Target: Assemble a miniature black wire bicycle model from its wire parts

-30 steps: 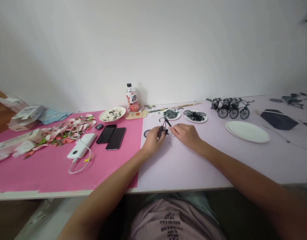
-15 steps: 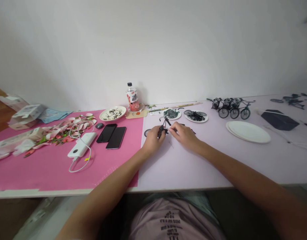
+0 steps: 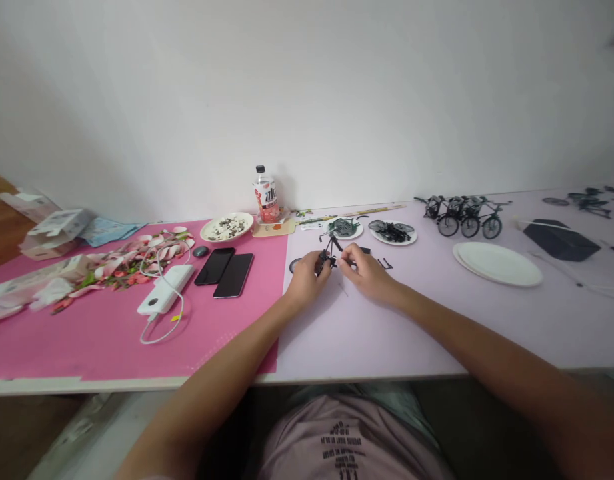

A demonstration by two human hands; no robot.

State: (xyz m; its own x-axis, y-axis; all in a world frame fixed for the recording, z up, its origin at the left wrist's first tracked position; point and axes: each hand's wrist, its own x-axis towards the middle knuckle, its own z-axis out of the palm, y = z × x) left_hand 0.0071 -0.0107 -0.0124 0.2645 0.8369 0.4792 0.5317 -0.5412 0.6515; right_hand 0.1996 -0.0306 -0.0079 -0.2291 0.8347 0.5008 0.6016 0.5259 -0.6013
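A white wall (image 3: 307,107) backs the table (image 3: 381,337), pink at left, pale lilac at right. Over the lilac, the left hand (image 3: 305,280) grips a toy bicycle (image 3: 327,257); the right hand (image 3: 367,275) pinches close beside it, contents unclear.

Single head-worn view: looks forward and down, from near side of left grip (image 3: 305,277) and right grip (image 3: 367,272), both mid-frame. Shirt (image 3: 387,440) below grips, nearest; desk (image 3: 377,340) wide around them; wall (image 3: 337,100) beyond.
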